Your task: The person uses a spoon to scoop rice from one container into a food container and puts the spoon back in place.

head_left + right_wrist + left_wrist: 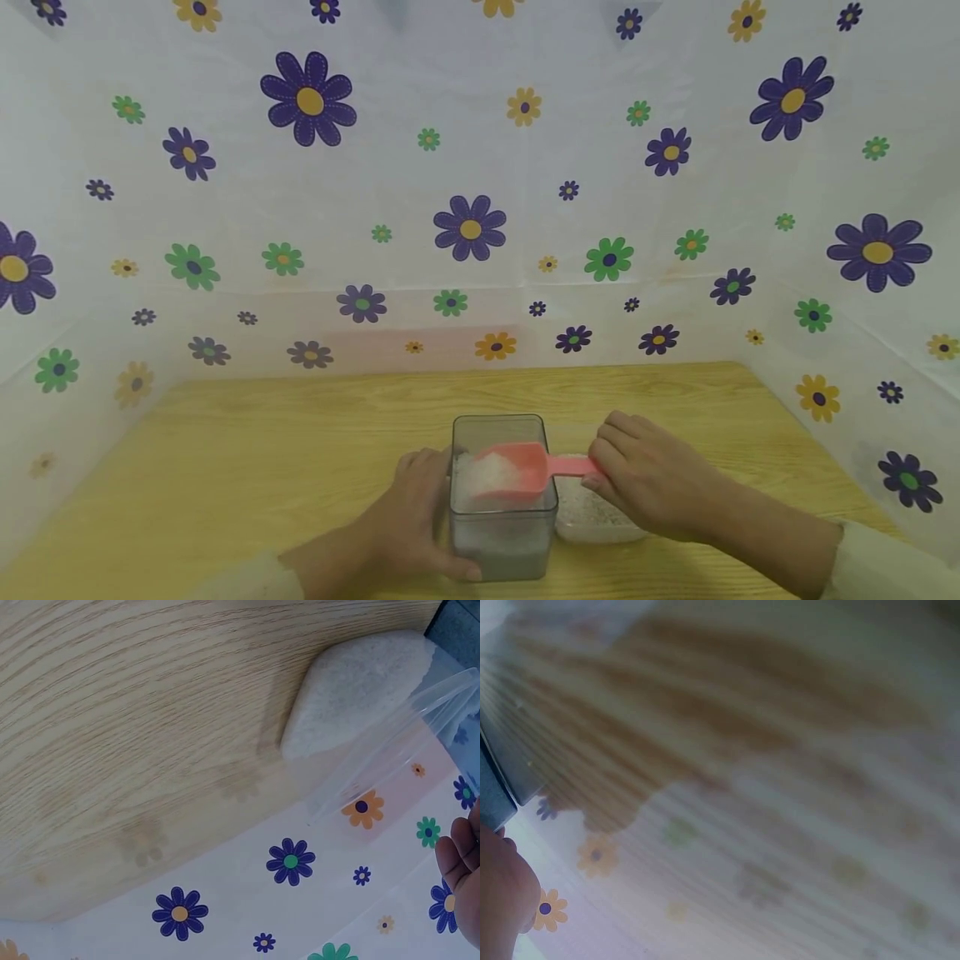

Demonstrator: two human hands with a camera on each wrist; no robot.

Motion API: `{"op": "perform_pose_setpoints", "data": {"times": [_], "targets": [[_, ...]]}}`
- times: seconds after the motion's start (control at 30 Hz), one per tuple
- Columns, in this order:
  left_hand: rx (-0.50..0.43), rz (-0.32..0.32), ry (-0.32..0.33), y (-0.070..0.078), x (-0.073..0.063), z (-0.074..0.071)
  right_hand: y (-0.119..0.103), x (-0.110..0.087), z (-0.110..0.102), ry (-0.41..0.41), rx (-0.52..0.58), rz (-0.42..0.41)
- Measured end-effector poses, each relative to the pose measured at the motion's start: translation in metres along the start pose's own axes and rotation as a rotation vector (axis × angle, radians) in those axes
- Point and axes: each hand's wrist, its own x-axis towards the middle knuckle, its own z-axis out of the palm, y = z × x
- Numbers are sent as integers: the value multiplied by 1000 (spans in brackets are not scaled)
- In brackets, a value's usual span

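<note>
My right hand grips the handle of a pink scoop. The scoop lies across the mouth of a tall, smoky see-through container, its bowl over the opening. White grains show at the scoop's front and inside the container. Around the container's left side is my left hand, thumb at the front near the base and fingers farther back. In the left wrist view, part of that hand shows beside the container's dark wall. Curled fingers of my right hand appear at the right wrist view's edge.
Right of the container, partly under my right hand, stands a low clear tub of white grains; its clear rim shows in the right wrist view. The wooden tabletop is bounded by a flowered white sheet at the back and sides.
</note>
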Motion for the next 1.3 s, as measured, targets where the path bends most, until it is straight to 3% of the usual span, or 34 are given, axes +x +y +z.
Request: {"op": "perform_pose_setpoints", "data": {"times": [0.37,0.87,1.13,1.3], "targets": [[22,11,11,0,1,1,1,-3,-1,-25,11,35],[-6,19,19,-1,1,1,3,-3,6,163,101,93],[1,48,36,1,2,0,11,-9,-4,193,97,127],[-1,28,24,1,2,1,19,-18,-10,218,85,157]]}}
